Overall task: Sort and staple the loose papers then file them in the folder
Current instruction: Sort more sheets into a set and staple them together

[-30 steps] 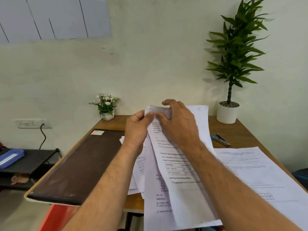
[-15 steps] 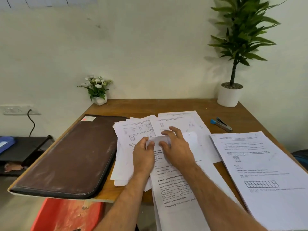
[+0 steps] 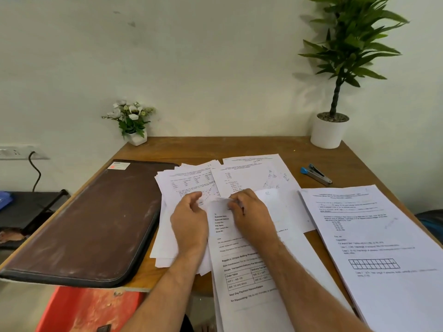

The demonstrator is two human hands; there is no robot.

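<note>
Under right hand [image 3: 251, 216], sheet [image 3: 242, 267] corner hidden.

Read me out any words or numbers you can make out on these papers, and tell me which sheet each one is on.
All on the sheet under both hands:
"Restaurant Name"
"Contact No."
"Email ID"
"Rapido's Unique Selling Proposition", end hidden
"Order Value"
"Next Day Payment Reconciliation", partly hidden
"No Discounting"
Fanned loose papers: print too small.
Right stack: too blurred.
Folder sticker: unreadable.
Stapler: no text visible.

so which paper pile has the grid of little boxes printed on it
The neat stack at the right table edge, below the stapler; no other pile shows that grid.
</note>
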